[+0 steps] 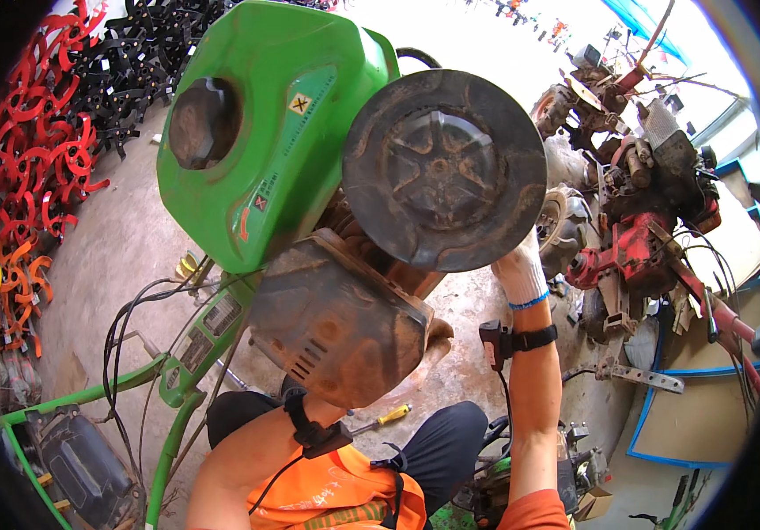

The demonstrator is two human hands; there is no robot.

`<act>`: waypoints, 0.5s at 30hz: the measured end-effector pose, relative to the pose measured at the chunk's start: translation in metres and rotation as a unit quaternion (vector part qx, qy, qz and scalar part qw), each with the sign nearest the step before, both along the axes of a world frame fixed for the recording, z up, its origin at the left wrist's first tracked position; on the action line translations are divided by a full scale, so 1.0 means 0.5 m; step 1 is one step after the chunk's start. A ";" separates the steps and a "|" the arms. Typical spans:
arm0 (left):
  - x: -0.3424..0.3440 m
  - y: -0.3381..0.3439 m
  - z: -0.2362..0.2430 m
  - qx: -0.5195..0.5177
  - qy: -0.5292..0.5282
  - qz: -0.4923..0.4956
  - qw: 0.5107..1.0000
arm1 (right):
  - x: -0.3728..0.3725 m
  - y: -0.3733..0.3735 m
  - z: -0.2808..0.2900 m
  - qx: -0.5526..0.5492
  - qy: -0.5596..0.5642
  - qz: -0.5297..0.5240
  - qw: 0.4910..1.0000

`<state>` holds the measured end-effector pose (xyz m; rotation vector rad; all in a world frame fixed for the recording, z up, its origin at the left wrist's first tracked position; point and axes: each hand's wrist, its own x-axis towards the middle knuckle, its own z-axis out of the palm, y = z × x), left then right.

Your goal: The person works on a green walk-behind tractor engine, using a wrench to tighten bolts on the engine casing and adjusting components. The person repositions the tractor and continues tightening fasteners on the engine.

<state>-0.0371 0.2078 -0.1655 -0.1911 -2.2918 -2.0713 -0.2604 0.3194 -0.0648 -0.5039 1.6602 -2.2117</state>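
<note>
A small engine with a green fuel tank (309, 97) fills the upper middle. Its tank has a dark, dirty cap (205, 124). To the right of the tank sits a round black air-filter cover (442, 168), caked with dust. Below, a dark angular engine cover (336, 322) with vent slots is smeared with brown dirt. My right hand (521, 272), in a white glove with a blue hem, reaches up under the right rim of the round cover; its fingers are hidden. My left forearm (260, 446) runs behind the angular cover, which hides the left hand.
A yellow-handled screwdriver (393, 414) lies near my knees. Green handlebar tubes (168, 450) and black cables (115, 344) stand at lower left. Red and black tiller blades (53, 115) are piled at far left. A red machine (636, 252) stands at right, near blue-edged boards (698, 420).
</note>
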 end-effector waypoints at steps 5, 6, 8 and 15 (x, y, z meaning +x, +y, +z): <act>0.000 -0.006 0.051 -0.060 0.099 0.058 0.992 | -0.001 0.020 -0.022 -0.086 -0.056 0.074 0.992; -0.001 -0.003 0.051 -0.081 0.114 0.080 0.987 | -0.009 0.024 -0.031 -0.070 -0.061 0.077 0.993; -0.007 0.015 0.041 -0.104 0.097 0.104 0.984 | -0.026 0.026 -0.056 -0.097 -0.066 0.121 0.986; -0.011 0.005 -0.003 -0.065 -0.039 -0.011 0.997 | -0.042 0.024 -0.134 -0.237 -0.134 0.177 0.946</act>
